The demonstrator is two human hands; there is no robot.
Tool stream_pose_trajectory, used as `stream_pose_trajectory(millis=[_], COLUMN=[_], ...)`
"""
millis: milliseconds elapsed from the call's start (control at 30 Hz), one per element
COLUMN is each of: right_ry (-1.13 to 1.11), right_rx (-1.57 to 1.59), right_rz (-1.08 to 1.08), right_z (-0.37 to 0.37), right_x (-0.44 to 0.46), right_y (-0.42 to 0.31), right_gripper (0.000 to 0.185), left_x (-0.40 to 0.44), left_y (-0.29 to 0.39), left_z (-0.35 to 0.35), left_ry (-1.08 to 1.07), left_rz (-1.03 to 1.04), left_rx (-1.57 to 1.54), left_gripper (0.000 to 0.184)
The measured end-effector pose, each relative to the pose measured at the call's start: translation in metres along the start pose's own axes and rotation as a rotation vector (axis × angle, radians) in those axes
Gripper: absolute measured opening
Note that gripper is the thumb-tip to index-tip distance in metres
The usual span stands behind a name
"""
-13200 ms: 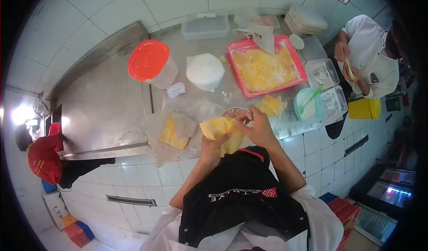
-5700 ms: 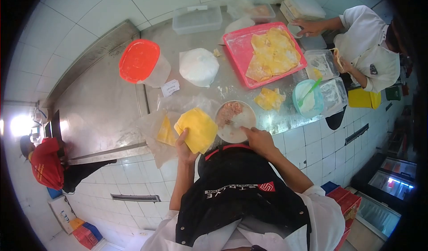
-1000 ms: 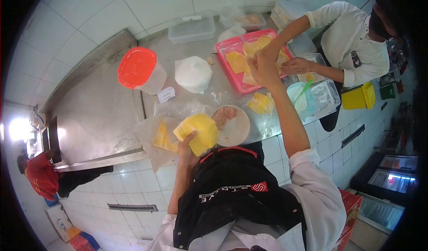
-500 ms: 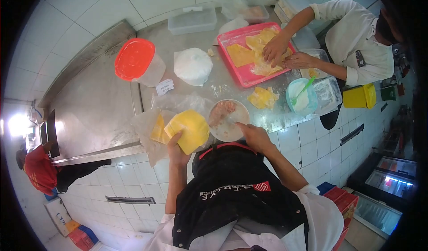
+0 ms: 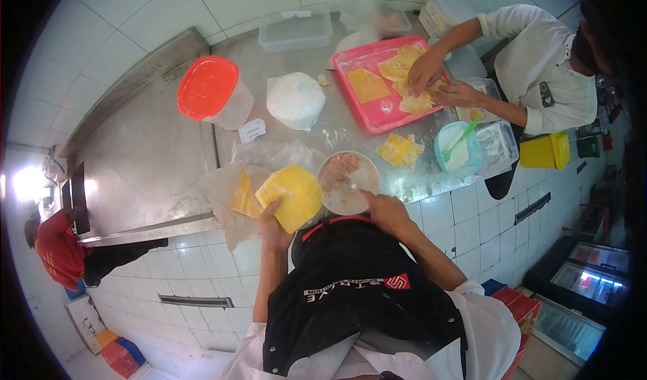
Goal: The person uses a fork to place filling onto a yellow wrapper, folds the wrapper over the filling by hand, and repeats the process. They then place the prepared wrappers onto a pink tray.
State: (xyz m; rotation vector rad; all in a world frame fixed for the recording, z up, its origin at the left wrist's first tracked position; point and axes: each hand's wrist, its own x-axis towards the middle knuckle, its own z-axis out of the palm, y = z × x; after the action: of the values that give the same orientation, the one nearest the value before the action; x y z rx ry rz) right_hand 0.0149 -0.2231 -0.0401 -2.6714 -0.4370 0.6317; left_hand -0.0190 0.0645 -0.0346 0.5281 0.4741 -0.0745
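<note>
My left hand [image 5: 271,223] grips a stack of yellow dough wrappers [image 5: 291,194], its thumb on the top sheet. More yellow wrappers [image 5: 247,196] lie beside it on a clear plastic bag [image 5: 222,188]. My right hand [image 5: 385,213] is closed at the near rim of a white bowl [image 5: 367,174]. A thin metal utensil, seemingly a spoon [image 5: 353,185], runs from its fingers into the bowl; its tip is hard to make out. Pinkish minced meat [image 5: 339,167] sits along the bowl's far left side.
A co-worker's hands [image 5: 426,76] handle yellow sheets in a pink tray [image 5: 373,120]. Folded dough pieces [image 5: 400,151] and a blue bowl of white powder [image 5: 447,136] stand right. A red-lidded tub [image 5: 209,89], white bag [image 5: 295,101] and clear container [image 5: 295,31] are farther back.
My right hand has shifted slightly with the utensil over the bowl. My left hand still holds the wrappers. The co-worker's hands have moved sheets in the tray, baring some pink surface.
</note>
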Motion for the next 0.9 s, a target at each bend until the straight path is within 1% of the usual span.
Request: stream_pose_trajectory(millis=[67,167,267,367,467,567,667,767,867,900], right_ry=[-0.093,-0.083,-0.008,0.121,-0.067,-0.008,0.194,0.21,0.211,0.163], right_rx=[-0.042,-0.031,0.431,0.397,0.518,0.737,0.808,0.69,0.66,0.65], right_rz=[0.004,-0.008,-0.025,-0.114,-0.027,-0.107,-0.337,-0.326,-0.35,-0.322], right_z=[-0.01,-0.015,-0.018,-0.016,-0.056,-0.068,-0.052,-0.047,-0.046,-0.05], right_x=[-0.009,-0.017,-0.017,-0.01,-0.012,-0.013,-0.004,-0.002,-0.005,-0.008], right_y=[-0.002,0.007,0.023,0.026,-0.002,-0.017,-0.025,-0.026,-0.018,-0.015], right_gripper=[0.037,0.035,0.032,0.031,0.032,0.031,0.031,0.031,0.03,0.03], left_x=[0.002,0.008,0.015,0.017,0.02,0.019,0.015,0.013,0.013,0.012], left_y=[-0.002,-0.005,-0.011,-0.013,-0.017,-0.019,-0.019,-0.021,-0.023,-0.024], left_z=[-0.002,-0.005,-0.017,-0.017,-0.022,-0.021,-0.013,-0.013,-0.017,-0.019], left_ry=[-0.002,-0.04,-0.046,-0.047,-0.076,-0.143,-0.212,-0.272,-0.317,-0.327], left_rz=[-0.004,-0.016,-0.027,-0.057,-0.088,-0.16,-0.237,-0.284,-0.298,-0.301], left_rx=[-0.069,-0.166,-0.197,-0.196,-0.17,-0.182,-0.212,-0.281,-0.34,-0.354], left_gripper=[0.05,0.049,0.049,0.05,0.054,0.064,0.072,0.077,0.077,0.077])
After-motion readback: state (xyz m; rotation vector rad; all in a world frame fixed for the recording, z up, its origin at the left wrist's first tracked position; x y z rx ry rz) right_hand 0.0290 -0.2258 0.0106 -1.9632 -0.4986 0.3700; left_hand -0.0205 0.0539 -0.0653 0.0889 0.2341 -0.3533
